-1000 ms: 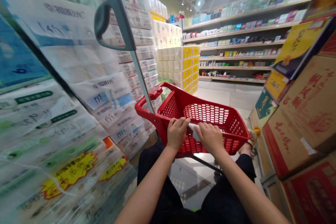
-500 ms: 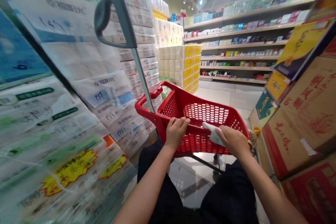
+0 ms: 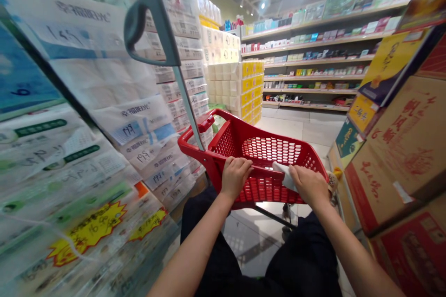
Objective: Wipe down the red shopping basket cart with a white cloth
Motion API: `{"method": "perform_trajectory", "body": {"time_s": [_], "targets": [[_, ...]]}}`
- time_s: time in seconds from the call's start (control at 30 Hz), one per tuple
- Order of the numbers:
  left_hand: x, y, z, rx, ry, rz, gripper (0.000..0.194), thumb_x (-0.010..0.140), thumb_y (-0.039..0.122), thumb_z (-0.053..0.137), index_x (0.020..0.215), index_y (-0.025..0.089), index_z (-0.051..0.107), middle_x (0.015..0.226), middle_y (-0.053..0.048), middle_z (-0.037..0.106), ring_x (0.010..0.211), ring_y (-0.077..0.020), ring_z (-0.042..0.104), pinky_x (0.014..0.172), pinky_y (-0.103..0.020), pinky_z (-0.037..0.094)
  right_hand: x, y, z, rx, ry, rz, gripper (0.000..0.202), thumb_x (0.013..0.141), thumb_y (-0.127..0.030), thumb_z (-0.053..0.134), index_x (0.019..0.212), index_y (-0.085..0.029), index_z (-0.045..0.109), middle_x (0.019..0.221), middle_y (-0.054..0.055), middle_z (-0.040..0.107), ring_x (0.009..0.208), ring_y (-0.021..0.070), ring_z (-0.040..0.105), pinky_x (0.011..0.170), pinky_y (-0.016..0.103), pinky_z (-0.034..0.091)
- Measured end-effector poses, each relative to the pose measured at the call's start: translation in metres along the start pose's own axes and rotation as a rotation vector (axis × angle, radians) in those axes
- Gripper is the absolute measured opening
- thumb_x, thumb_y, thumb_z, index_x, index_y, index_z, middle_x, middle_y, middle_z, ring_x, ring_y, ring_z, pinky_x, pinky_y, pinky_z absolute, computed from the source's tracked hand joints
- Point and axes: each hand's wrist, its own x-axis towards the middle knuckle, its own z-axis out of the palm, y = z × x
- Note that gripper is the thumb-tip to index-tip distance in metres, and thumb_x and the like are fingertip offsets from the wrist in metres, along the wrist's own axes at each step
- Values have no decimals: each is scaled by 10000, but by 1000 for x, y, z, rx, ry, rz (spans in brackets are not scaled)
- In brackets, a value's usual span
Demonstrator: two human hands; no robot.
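Observation:
In front of me a red plastic shopping basket on wheels stands sideways, with a grey handle on a metal pole rising at its left end. My left hand is closed over the near rim, fingers curled to the inside. Farther right, my right hand presses a white cloth or tissue against the same rim. Part of the white piece hangs down the outer wall; its exact material I cannot tell. Only the upper inside of the basket shows.
Tall stacks of wrapped tissue packs with handwritten prices rise close on the left. Cardboard boxes line the right side. Shelves of small packages stand across the back, beyond tiled floor. Yellow-sided packs are piled behind the basket.
My right hand and the white cloth have slid slightly right along the rim. My left hand keeps its hold. The whole view has shifted a little.

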Motion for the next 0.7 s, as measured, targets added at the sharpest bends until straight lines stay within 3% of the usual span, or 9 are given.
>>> {"method": "perform_trajectory", "body": {"time_s": [0.2,0.3,0.5,0.63,0.7], "targets": [[2,-2,4,-66,-9,-15,339,938,293,545,1267,224,495,1033,-32,667,974,-187,600,1005,-386,362,11,-75,1,34,58,-165,458,1012,-430,235,839,-189,585,847,52,678,794,175,582,698,308,249],[1,-4,5,-89,-19,-19,388,924,237,554,1300,205,462,1031,-37,662,988,-192,600,1021,-389,358,16,-97,2,86,66,-197,457,1016,-428,228,854,-187,580,852,63,679,781,167,582,704,300,262],[-2,-5,-1,-91,-10,58,368,895,193,513,1262,215,519,1108,-57,632,1046,-207,574,1033,-403,359,16,-87,1,190,30,-295,468,1014,-459,202,914,-204,582,864,47,676,793,167,598,689,273,318],[-2,0,-7,-77,-27,88,348,886,261,534,1233,238,556,1092,-56,610,1030,-219,553,1008,-415,374,17,-68,-5,420,-43,-308,442,1021,-414,153,1213,-249,514,1117,32,666,969,151,619,745,248,392],[-2,2,-8,-68,-35,93,327,886,333,563,1199,238,571,1091,-61,598,1028,-227,545,1007,-425,376,20,-55,-7,458,-98,-251,454,1016,-434,140,1251,-279,496,1193,19,645,1030,154,614,749,250,416]]}}
